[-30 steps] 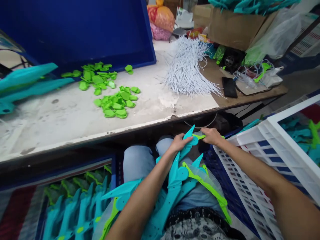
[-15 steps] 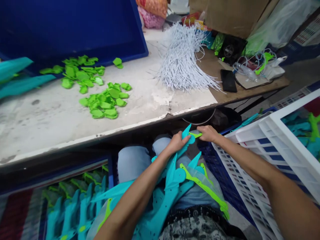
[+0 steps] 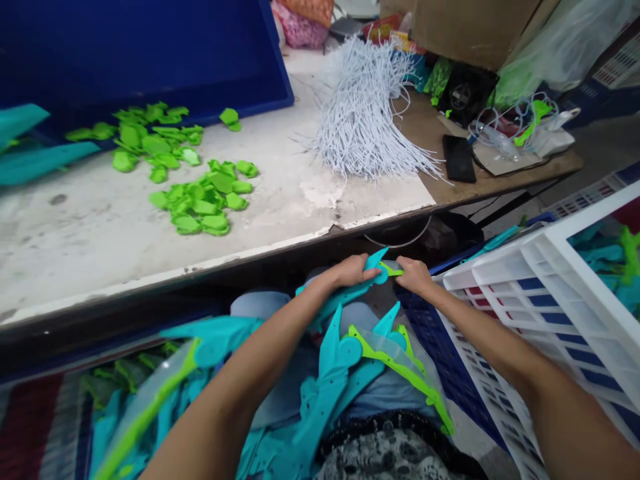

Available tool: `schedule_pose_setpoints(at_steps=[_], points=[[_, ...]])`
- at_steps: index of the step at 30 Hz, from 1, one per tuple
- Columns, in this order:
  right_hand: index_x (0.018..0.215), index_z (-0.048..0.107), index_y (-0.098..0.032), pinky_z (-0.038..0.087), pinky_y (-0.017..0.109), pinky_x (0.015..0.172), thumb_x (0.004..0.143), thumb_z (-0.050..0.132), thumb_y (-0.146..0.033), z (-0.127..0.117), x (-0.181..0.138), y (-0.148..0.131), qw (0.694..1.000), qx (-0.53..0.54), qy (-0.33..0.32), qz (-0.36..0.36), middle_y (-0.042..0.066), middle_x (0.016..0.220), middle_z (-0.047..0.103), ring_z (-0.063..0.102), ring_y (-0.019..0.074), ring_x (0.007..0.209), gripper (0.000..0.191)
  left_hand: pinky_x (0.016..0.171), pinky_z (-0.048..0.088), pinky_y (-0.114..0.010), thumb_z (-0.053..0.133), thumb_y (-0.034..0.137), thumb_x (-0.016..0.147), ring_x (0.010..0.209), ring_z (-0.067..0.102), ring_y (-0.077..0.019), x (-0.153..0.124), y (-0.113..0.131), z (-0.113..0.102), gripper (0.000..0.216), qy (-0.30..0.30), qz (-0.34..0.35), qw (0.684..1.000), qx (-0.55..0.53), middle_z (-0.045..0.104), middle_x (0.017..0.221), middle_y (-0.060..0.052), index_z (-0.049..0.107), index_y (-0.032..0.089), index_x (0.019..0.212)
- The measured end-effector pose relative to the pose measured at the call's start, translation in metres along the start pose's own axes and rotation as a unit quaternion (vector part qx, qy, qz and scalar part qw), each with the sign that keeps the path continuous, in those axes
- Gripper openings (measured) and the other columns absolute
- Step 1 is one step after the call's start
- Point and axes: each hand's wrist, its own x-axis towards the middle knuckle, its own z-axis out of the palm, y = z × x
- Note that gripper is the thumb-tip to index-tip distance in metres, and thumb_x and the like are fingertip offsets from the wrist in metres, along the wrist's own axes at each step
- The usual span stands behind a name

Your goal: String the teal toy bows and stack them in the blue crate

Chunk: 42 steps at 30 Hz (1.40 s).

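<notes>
Across the lap lie turquoise plastic frames (image 3: 325, 383), one bearing a lime-green rib (image 3: 400, 360) edged with clear film. Under and beyond the left forearm, another frame (image 3: 217, 332) juts leftward with its own green rib and film, over turquoise and green parts (image 3: 110, 423) laid in a row.

Past these, above the knees and just short of the worktop's edge, is the held turquoise piece (image 3: 343, 298), slanting up to the right. The left hand (image 3: 351, 270) has its grip wrapped firmly round it near the round joint (image 3: 381, 275). The right hand (image 3: 414, 275), just beside, has its grip pinched tight on the short green strip (image 3: 393, 270) running from that joint.

To the right stands a white slatted basket (image 3: 505, 280), tilted beside a blue basket (image 3: 435, 340).

On the worktop (image 3: 285, 207), two heaps of small green plastic pieces (image 3: 203, 200) lie left of a fanned bundle of white ties (image 3: 367, 120); a black phone (image 3: 459, 159) lies right of that. Behind are a large blue tray (image 3: 150, 53), a black cooling fan (image 3: 463, 97) and a cardboard box (image 3: 460, 30).
</notes>
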Motion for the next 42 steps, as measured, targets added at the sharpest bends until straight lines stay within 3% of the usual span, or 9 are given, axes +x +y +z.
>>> schedule_pose_setpoints(at_steps=[4, 10, 19, 26, 29, 32, 35, 38, 42], points=[[0.103, 0.059, -0.019, 0.04, 0.028, 0.066, 0.08, 0.048, -0.028, 0.003, -0.007, -0.01, 0.999, 0.006, 0.005, 0.034, 0.009, 0.103, 0.069, 0.065, 0.0241, 0.087, 0.027, 0.056, 0.036, -0.025, 0.068, 0.051, 0.066, 0.06, 0.056, -0.019, 0.003, 0.002, -0.013, 0.034, -0.022, 0.0, 0.999, -0.025, 0.061, 0.062, -0.002, 0.062, 0.018, 0.067], [0.107, 0.058, -0.02, 0.041, 0.03, 0.069, 0.081, 0.05, -0.03, 0.0, -0.009, -0.009, 0.999, 0.008, 0.011, 0.043, 0.009, 0.106, 0.068, 0.065, 0.0263, 0.09, 0.029, 0.047, 0.03, -0.025, 0.066, 0.056, 0.067, 0.05, 0.046, -0.0143, -0.007, 0.007, -0.008, 0.043, 0.005, -0.08, 0.993, -0.089, 0.052, 0.05, -0.001, 0.061, 0.015, 0.057], [0.115, 0.055, -0.019, 0.043, 0.031, 0.072, 0.081, 0.053, -0.03, -0.008, -0.011, -0.008, 1.0, 0.004, 0.008, 0.006, 0.01, 0.111, 0.067, 0.064, 0.026, 0.093, 0.036, 0.048, 0.028, -0.025, 0.064, 0.06, 0.065, 0.051, 0.045, -0.014, -0.011, 0.008, -0.011, 0.046, 0.026, -0.042, 0.996, -0.078, 0.05, 0.05, 0.0, 0.059, 0.016, 0.056], [0.123, 0.053, -0.02, 0.044, 0.031, 0.083, 0.08, 0.057, -0.029, -0.013, -0.006, 0.007, 0.998, 0.017, -0.001, -0.065, 0.008, 0.116, 0.064, 0.061, 0.0255, 0.103, 0.044, 0.054, 0.034, -0.025, 0.06, 0.06, 0.07, 0.06, 0.055, -0.0185, -0.017, 0.002, -0.002, 0.045, 0.017, -0.003, 0.999, -0.039, 0.061, 0.062, -0.003, 0.065, 0.016, 0.071], [0.127, 0.051, -0.018, 0.043, 0.034, 0.089, 0.083, 0.057, -0.039, -0.025, -0.022, 0.004, 0.989, 0.069, 0.083, -0.097, 0.011, 0.119, 0.061, 0.056, 0.0263, 0.109, 0.05, 0.063, 0.041, -0.027, 0.062, 0.057, 0.072, 0.072, 0.061, -0.0239, -0.022, 0.004, -0.003, 0.044, 0.053, -0.011, 0.998, 0.01, 0.067, 0.076, -0.007, 0.068, 0.015, 0.084], [0.11, 0.06, -0.018, 0.045, 0.035, 0.087, 0.09, 0.046, -0.046, -0.042, -0.068, -0.012, 0.97, 0.138, 0.167, -0.109, 0.012, 0.102, 0.064, 0.058, 0.0246, 0.1, 0.037, 0.08, 0.044, -0.028, 0.065, 0.048, 0.074, 0.092, 0.062, -0.0259, -0.047, 0.012, -0.008, 0.045, 0.163, 0.006, 0.986, 0.024, 0.069, 0.099, -0.011, 0.065, 0.016, 0.105], [0.098, 0.063, -0.02, 0.048, 0.032, 0.075, 0.085, 0.05, -0.058, -0.046, -0.129, -0.037, 0.976, 0.121, 0.079, -0.16, 0.01, 0.09, 0.066, 0.062, 0.0231, 0.084, 0.042, 0.081, 0.045, -0.03, 0.052, 0.048, 0.084, 0.089, 0.063, -0.0242, -0.098, 0.02, -0.008, 0.04, 0.272, -0.032, 0.961, -0.034, 0.07, 0.094, -0.01, 0.066, 0.015, 0.101], [0.109, 0.06, -0.02, 0.05, 0.037, 0.074, 0.075, 0.064, -0.055, -0.035, -0.172, -0.057, 0.986, 0.052, 0.026, -0.154, 0.012, 0.097, 0.068, 0.065, 0.0282, 0.086, 0.049, 0.071, 0.049, -0.032, 0.057, 0.056, 0.078, 0.081, 0.065, -0.0259, -0.153, 0.025, 0.006, 0.046, 0.217, -0.121, 0.955, -0.161, 0.071, 0.083, -0.009, 0.068, 0.014, 0.095], [0.132, 0.046, -0.025, 0.055, 0.036, 0.073, 0.084, 0.053, -0.03, -0.026, -0.188, -0.056, 0.986, 0.113, 0.015, -0.123, 0.01, 0.114, 0.068, 0.069, 0.0255, 0.09, 0.049, 0.071, 0.052, -0.032, 0.073, 0.05, 0.065, 0.085, 0.066, -0.0255, -0.192, 0.03, 0.035, 0.043, 0.075, -0.169, 0.912, -0.367, 0.072, 0.092, -0.008, 0.069, 0.017, 0.093]])
